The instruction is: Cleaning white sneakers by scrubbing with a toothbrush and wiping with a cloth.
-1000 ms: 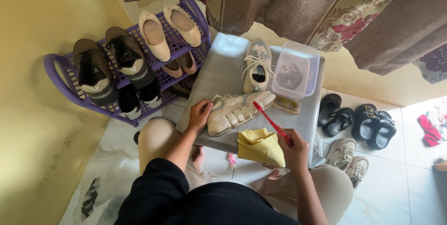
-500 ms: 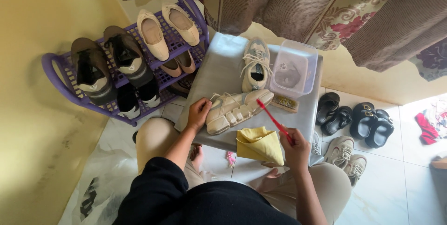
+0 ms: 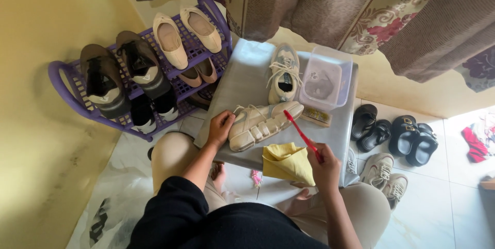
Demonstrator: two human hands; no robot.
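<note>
A cream sneaker (image 3: 263,123) lies on its side on a grey low table (image 3: 242,84), sole toward me. My left hand (image 3: 220,128) grips its heel end. In my right hand (image 3: 325,165) is a red toothbrush (image 3: 300,134), its head touching the sneaker's toe edge. The matching cream sneaker (image 3: 284,72) stands upright farther back. A yellow cloth (image 3: 286,162) lies at the table's near edge, beside my right hand.
A clear plastic tub (image 3: 325,80) and a scrub brush (image 3: 315,118) sit on the table's right. A purple shoe rack (image 3: 188,48) with several shoes stands left by the yellow wall. Black sandals (image 3: 394,134) and pale sneakers (image 3: 384,174) lie on the tiled floor, right. Curtains hang behind.
The toothbrush head has shifted slightly along the sneaker's toe edge. My left hand keeps its hold on the heel.
</note>
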